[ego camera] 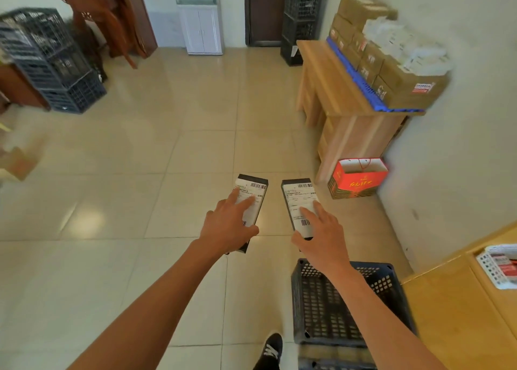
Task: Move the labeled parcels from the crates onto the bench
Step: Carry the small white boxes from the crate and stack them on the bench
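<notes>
The head view looks down at two bare arms held out over a tiled floor (140,151). The left hand (228,225) holds a dark box with a white label (251,202), with its fingers flat on the label and the thumb tucked under the box. The right hand (321,230) holds a second labeled box (299,202) the same way. The two boxes are side by side, near each other but not touching, and both are up in the air above the floor.

Under the right arm sits a dark plastic crate (335,308) on the floor. A black shoe (272,347) shows just beside it. To the right of the crate is a light wooden worktop (453,313) with a white packet (500,266) on it.

Farther off, by the right wall, stands a wooden shelf (335,90) piled with brown cardboard boxes (391,73). A red paper bag (358,176) sits on the floor beside it. More dark crates are stacked (50,62) at the far left.
</notes>
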The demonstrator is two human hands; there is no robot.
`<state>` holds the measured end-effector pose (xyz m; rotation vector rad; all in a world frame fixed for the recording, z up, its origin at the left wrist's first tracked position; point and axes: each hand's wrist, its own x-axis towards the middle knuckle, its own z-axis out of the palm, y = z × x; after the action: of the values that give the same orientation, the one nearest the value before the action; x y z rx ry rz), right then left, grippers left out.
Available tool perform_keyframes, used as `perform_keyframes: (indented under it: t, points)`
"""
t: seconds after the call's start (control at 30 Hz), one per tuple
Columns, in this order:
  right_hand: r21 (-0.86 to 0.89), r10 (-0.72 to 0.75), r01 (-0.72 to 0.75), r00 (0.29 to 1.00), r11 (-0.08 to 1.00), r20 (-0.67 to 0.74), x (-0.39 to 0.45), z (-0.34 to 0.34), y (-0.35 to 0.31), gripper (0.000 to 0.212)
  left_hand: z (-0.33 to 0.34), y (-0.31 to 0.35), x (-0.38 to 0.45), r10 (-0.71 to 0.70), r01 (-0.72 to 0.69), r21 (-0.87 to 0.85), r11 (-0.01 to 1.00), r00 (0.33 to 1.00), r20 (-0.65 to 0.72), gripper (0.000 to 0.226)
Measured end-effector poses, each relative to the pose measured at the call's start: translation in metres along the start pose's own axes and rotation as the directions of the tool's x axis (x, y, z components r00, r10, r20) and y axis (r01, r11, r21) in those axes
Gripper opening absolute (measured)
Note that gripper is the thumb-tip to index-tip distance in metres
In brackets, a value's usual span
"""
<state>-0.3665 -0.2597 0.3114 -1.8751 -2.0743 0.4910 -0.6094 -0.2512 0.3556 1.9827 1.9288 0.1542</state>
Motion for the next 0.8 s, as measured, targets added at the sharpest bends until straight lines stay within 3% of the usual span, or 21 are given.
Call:
perform_keyframes:
  t: [0.17, 0.5, 0.8]
  points:
    - [0.068, 0.018, -0.017, 1.000, 0.998, -0.012, 0.080, -0.018, 0.005, 0.070, -0.032, 0.008, 0.078, -0.009, 0.009, 0.009, 1.000, 1.000, -0.017, 0.081]
    - [0.036, -0.019, 0.021, 0.998, 0.999, -0.052, 0.219, -0.051, 0.003, 0.064, -0.063, 0.012, 0.215, 0.017, -0.020, -0.039, 0.999, 0.998, -0.068, 0.079]
    - [-0.005, 0.077, -0.078, 0.992, 0.997, -0.103, 0.368, -0.054, 0.000, 0.064, -0.093, -0.005, 0.381, 0.091, -0.095, -0.077, 0.993, 0.995, -0.044, 0.079]
